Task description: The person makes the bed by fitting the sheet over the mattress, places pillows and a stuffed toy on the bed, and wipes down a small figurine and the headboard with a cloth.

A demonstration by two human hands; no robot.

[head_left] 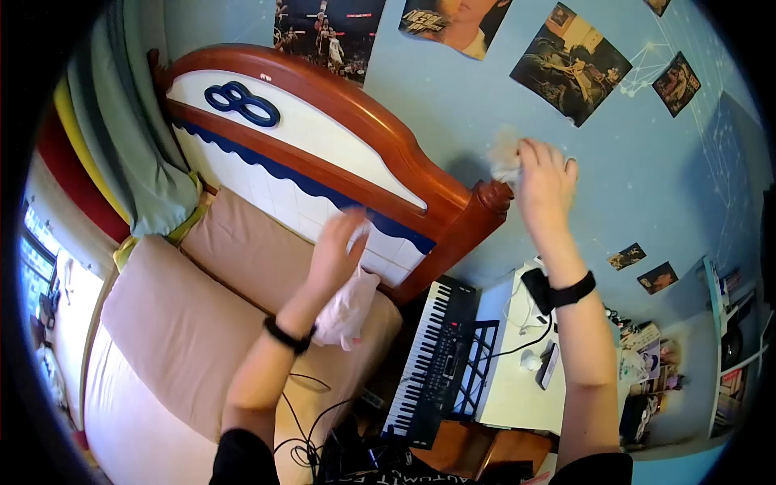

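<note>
My right hand [547,179] is raised by the bedpost, its fingers closed on a crumpled whitish tissue [507,162], smeared by motion. Just below the tissue is the round knob [491,196] of the brown bedpost; whether they touch I cannot tell. My left hand [335,246] is in front of the headboard [323,149], its fingers curled in. A small patch of white shows at its fingers, too blurred to name. Behind my left wrist lies a pale pink, soft bundle [349,311] on the bed. Both wrists wear black bands.
Two pillows [182,315] rest on the bed, with black cables [307,449] near its lower edge. A keyboard piano [431,364] stands beside the bed, next to a white desk [517,396]. Posters [570,65] hang on the blue wall. Curtains [121,121] hang at left.
</note>
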